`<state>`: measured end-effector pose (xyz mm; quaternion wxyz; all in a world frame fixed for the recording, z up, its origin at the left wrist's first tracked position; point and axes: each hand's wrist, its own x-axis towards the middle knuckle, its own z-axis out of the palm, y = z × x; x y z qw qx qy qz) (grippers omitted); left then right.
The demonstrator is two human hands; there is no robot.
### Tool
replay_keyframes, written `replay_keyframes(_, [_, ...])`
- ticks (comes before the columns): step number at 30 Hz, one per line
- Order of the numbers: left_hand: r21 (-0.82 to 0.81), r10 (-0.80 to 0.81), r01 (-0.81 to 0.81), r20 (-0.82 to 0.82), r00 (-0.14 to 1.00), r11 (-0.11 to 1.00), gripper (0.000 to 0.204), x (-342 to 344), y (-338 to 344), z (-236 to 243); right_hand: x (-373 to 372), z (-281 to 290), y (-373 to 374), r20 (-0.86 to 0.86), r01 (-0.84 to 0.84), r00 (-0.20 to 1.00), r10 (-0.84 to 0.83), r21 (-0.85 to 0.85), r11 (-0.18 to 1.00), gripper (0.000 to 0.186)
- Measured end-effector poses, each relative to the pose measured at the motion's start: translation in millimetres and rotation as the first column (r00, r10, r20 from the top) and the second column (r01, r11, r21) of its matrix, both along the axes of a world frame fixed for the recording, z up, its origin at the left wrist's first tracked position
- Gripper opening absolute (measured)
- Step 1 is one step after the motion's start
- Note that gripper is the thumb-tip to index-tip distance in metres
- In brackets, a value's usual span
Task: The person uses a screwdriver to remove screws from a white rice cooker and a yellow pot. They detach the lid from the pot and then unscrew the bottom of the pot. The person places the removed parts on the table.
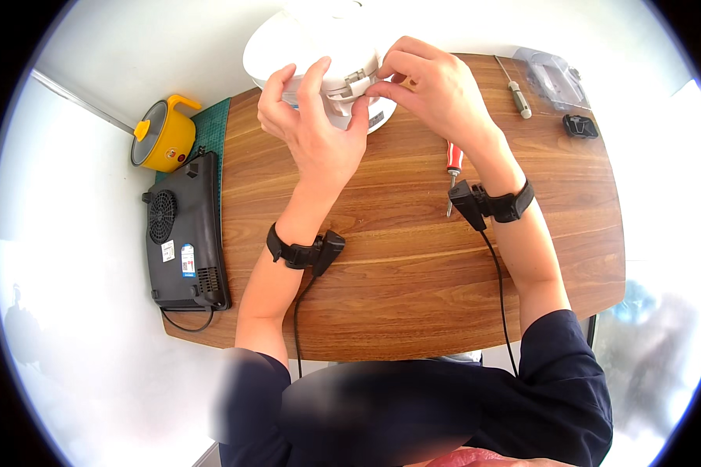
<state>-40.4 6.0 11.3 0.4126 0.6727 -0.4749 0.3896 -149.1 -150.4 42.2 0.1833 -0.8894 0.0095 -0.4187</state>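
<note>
At the far edge of the table stands a white rounded appliance point(311, 48) with a lid and a small panel low on its near side. A notched hinge-like fitting point(356, 80) shows at its near right edge. My left hand point(311, 124) grips the appliance from the near left, fingers curved against the side and thumb beside the fitting. My right hand point(432, 86) is closed in a pinch at the right end of the fitting, thumb and forefinger on a small white part. What exactly lies between those fingertips is partly hidden.
A red-handled screwdriver point(454, 159) lies below my right wrist. Another screwdriver point(519, 100), clear plastic packaging point(551, 78) and a small black part point(580, 127) lie far right. At left are a yellow pot point(167, 138), an upturned black hotplate point(183, 241) and a green mat point(213, 128).
</note>
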Motion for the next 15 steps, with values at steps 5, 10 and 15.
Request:
replay_keyframes(5, [0.108, -0.001, 0.002, -0.015, 1.0, 0.994, 0.079, 10.6, 2.0, 4.4, 3.2, -4.4, -1.8, 0.039, -0.022, 0.999, 0.021, 0.029, 0.999, 0.022])
replay_keyframes(10, [0.137, 0.012, -0.013, 0.009, 1.0, 0.99, 0.082, 16.3, 2.6, 1.1, 4.7, -5.8, -1.3, 0.064, -0.031, 0.998, 0.029, 0.031, 0.999, 0.02])
replay_keyframes(15, [0.115, -0.002, 0.001, 0.011, 1.0, 0.993, 0.08, 19.1, 1.8, -2.7, 3.3, -2.7, 4.0, 0.051, 0.009, 0.999, -0.009, 0.019, 1.0, 0.019])
